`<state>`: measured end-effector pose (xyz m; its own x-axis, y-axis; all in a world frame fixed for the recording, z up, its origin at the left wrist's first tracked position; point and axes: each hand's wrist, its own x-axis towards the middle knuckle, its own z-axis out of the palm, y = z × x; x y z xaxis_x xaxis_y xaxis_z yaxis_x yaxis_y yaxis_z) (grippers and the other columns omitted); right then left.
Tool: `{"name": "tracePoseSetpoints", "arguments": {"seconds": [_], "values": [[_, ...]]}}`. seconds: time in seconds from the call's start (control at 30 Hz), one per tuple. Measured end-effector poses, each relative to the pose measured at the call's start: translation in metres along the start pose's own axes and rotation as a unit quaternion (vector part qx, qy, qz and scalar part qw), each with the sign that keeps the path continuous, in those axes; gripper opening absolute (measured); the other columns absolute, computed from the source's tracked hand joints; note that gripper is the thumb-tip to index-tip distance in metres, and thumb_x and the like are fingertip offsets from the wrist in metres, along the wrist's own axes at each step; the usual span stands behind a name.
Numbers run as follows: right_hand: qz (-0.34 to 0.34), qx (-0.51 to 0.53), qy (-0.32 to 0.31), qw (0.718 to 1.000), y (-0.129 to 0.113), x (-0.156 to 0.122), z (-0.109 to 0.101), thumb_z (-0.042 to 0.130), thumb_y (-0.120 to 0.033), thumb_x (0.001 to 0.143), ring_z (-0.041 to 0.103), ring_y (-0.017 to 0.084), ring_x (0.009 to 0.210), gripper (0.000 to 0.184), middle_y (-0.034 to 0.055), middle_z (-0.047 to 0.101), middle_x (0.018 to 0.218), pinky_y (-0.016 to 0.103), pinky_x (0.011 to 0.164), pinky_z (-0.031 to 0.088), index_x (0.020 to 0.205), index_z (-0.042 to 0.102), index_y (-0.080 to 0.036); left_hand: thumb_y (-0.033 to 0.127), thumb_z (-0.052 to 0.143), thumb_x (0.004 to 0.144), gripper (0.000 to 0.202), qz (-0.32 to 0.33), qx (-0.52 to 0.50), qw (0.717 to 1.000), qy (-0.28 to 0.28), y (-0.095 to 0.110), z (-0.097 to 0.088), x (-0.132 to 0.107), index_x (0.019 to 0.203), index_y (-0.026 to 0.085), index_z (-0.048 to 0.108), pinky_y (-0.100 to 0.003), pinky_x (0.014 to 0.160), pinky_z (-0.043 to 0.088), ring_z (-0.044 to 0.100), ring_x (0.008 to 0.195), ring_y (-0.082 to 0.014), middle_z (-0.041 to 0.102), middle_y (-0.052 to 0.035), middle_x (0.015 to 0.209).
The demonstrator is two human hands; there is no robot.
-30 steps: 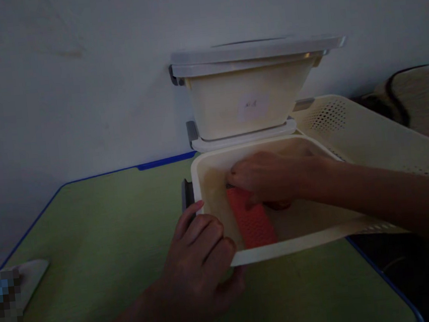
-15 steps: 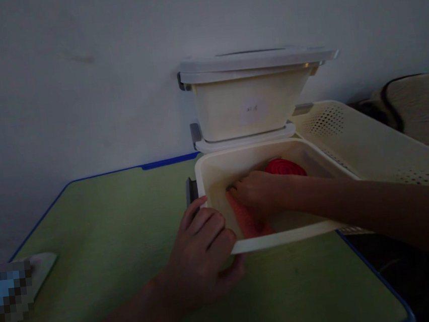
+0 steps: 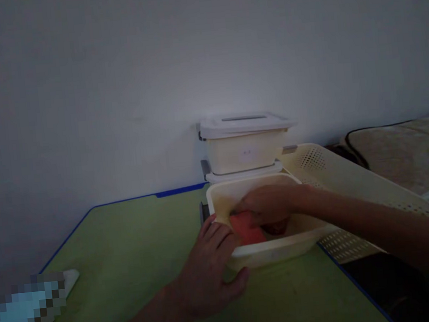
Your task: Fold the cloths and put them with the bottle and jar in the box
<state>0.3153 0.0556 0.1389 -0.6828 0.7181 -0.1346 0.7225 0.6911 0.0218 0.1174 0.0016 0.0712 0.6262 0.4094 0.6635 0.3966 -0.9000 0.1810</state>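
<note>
An open cream storage box (image 3: 283, 245) stands on the green table. My left hand (image 3: 210, 270) grips its near left corner, fingers over the rim and thumb low on the outer side. Inside the box, my right hand (image 3: 267, 201) is closed at the top of a coral-red cloth (image 3: 247, 228) near the left wall; its fingertips are partly hidden. Under my right wrist lies a darker red roll (image 3: 276, 227), mostly covered by the hand.
Behind the box, a lidded cream box (image 3: 223, 155) sits on another lid against the wall. A long perforated basket (image 3: 353, 183) lies to the right, beside a pale cushion (image 3: 399, 153). At far left, a blurred-out flat object (image 3: 27, 310) rests on the green table (image 3: 139, 244).
My view has tilted up and drawn back, so everything sits lower and smaller. My right hand has shifted within the box and now covers more of the dark red roll. My left thumb has spread slightly.
</note>
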Motion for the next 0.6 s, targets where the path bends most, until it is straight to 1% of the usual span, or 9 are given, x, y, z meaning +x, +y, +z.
{"name": "tracePoseSetpoints", "arguments": {"seconds": [0.03, 0.07, 0.13, 0.2, 0.23, 0.3, 0.4, 0.47, 0.6], "values": [[-0.012, 0.017, 0.011, 1.0, 0.002, -0.008, -0.012, 0.062, -0.026, 0.072, 0.061, 0.015, 0.068, 0.021, 0.005, 0.069, 0.081, 0.024, 0.061, 0.044, 0.091, 0.067, -0.018, 0.022, 0.051, 0.074, 0.03, -0.01, -0.012, 1.0, -0.005, -0.001, -0.004, 0.0, 0.104, 0.017, 0.048, -0.043, 0.096, 0.039, 0.054, 0.093, -0.0196, 0.058, -0.0068, 0.094], [-0.002, 0.042, 0.051, 0.998, 0.004, -0.017, -0.023, 0.057, -0.026, 0.076, 0.061, 0.014, 0.07, 0.021, 0.006, 0.069, 0.083, 0.024, 0.062, 0.044, 0.093, 0.066, -0.017, 0.022, 0.05, 0.075, 0.037, -0.021, -0.017, 1.0, 0.002, -0.002, -0.008, 0.002, 0.111, 0.018, 0.044, -0.042, 0.096, 0.04, 0.052, 0.101, -0.0205, 0.057, -0.0089, 0.103], [0.038, 0.089, 0.18, 0.979, 0.014, -0.034, -0.044, 0.05, -0.028, 0.08, 0.059, 0.012, 0.065, 0.021, 0.0053, 0.068, 0.077, 0.023, 0.059, 0.044, 0.085, 0.066, -0.015, 0.022, 0.05, 0.076, 0.044, -0.047, -0.017, 0.998, 0.045, -0.011, -0.019, 0.012, 0.119, 0.019, 0.039, -0.039, 0.094, 0.042, 0.046, 0.112, -0.0219, 0.051, -0.0116, 0.117], [0.108, 0.1, 0.351, 0.925, 0.031, -0.048, -0.061, 0.048, -0.031, 0.08, 0.057, 0.012, 0.06, 0.024, 0.0047, 0.066, 0.069, 0.024, 0.056, 0.043, 0.076, 0.065, -0.015, 0.023, 0.05, 0.077, 0.044, -0.069, -0.007, 0.99, 0.121, -0.027, -0.031, 0.034, 0.12, 0.02, 0.039, -0.042, 0.098, 0.037, 0.044, 0.116, -0.0226, 0.047, -0.012, 0.122], [0.145, 0.095, 0.434, 0.884, 0.043, -0.054, -0.068, 0.048, -0.031, 0.078, 0.056, 0.013, 0.061, 0.024, 0.0053, 0.066, 0.071, 0.025, 0.057, 0.043, 0.076, 0.064, -0.015, 0.024, 0.051, 0.076, 0.044, -0.078, -0.005, 0.983, 0.164, -0.036, -0.037, 0.049, 0.119, 0.019, 0.04, -0.043, 0.1, 0.035, 0.044, 0.117, -0.023, 0.047, -0.0118, 0.122], [0.204, 0.09, 0.538, 0.813, 0.068, -0.059, -0.077, 0.048, -0.03, 0.076, 0.056, 0.015, 0.066, 0.023, 0.0072, 0.065, 0.076, 0.028, 0.061, 0.043, 0.077, 0.064, -0.014, 0.028, 0.054, 0.073, 0.049, -0.112, -0.023, 0.969, 0.22, -0.058, -0.047, 0.084, 0.118, 0.017, 0.041, -0.044, 0.103, 0.03, 0.042, 0.119, -0.0235, 0.047, -0.0119, 0.123], [0.274, 0.136, 0.553, 0.775, 0.099, -0.058, -0.08, 0.044, -0.028, 0.076, 0.052, 0.015, 0.066, 0.022, 0.0066, 0.061, 0.077, 0.028, 0.06, 0.04, 0.078, 0.061, -0.014, 0.034, 0.057, 0.07, 0.053, -0.232, -0.09, 0.943, 0.22, -0.09, -0.055, 0.132, 0.116, 0.012, 0.045, -0.042, 0.105, 0.025, 0.039, 0.122, -0.025, 0.044, -0.0162, 0.129], [0.29, 0.163, 0.53, 0.78, 0.11, -0.053, -0.076, 0.038, -0.03, 0.079, 0.047, 0.013, 0.062, 0.025, 0.0032, 0.055, 0.067, 0.026, 0.057, 0.037, 0.069, 0.056, -0.015, 0.037, 0.054, 0.072, 0.045, -0.306, -0.151, 0.92, 0.191, -0.105, -0.054, 0.151, 0.108, 0.01, 0.051, -0.041, 0.103, 0.026, 0.04, 0.121, -0.0264, 0.046, -0.0173, 0.127], [0.297, 0.168, 0.503, 0.794, 0.118, -0.04, -0.064, 0.036, -0.033, 0.079, 0.04, 0.012, 0.057, 0.028, -0.0006, 0.044, 0.057, 0.026, 0.055, 0.034, 0.057, 0.046, -0.018, 0.037, 0.047, 0.075, 0.026, -0.313, -0.205, 0.912, 0.168, -0.117, -0.047, 0.163, 0.076, 0.014, 0.059, -0.038, 0.093, 0.035, 0.051, 0.103, -0.0241, 0.063, -0.0093, 0.095]]}}
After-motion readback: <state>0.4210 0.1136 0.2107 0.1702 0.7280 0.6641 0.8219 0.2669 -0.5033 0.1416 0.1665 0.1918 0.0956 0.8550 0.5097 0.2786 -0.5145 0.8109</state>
